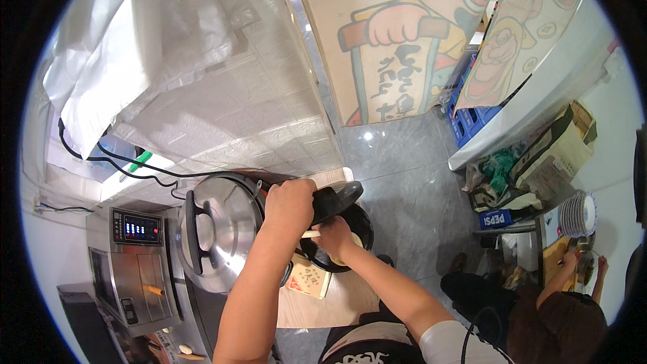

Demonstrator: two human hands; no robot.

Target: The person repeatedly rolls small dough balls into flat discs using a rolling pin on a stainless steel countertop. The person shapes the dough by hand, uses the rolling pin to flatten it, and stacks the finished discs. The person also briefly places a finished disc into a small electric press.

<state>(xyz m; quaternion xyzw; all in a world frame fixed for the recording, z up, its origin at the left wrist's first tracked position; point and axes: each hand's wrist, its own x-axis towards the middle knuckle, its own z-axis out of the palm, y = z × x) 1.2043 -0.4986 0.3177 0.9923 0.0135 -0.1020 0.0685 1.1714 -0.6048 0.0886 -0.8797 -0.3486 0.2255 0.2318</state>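
Note:
My left hand (290,206) is closed on a dark lid (349,192), tilted up over the far side of a round black pot (368,235). Lower down, my right hand (333,236) reaches into the pot, its fingers around a utensil with a light-coloured handle (310,234). The utensil's working end is hidden. Something pale and rounded shows in the pot beside my right wrist; what it is I cannot tell. Close on the left stands a large steel pot with a domed lid (222,225) and black handle. A printed cream box (307,278) lies on the light wooden table (328,311) below the black pot.
At left is a steel oven (139,275) with a lit control panel. Black cables (151,167) run behind the steel pot. A printed curtain (384,60) hangs ahead. Stacked plates (579,215), bags (548,162) and blue crates (472,116) stand right; another person (561,313) works there.

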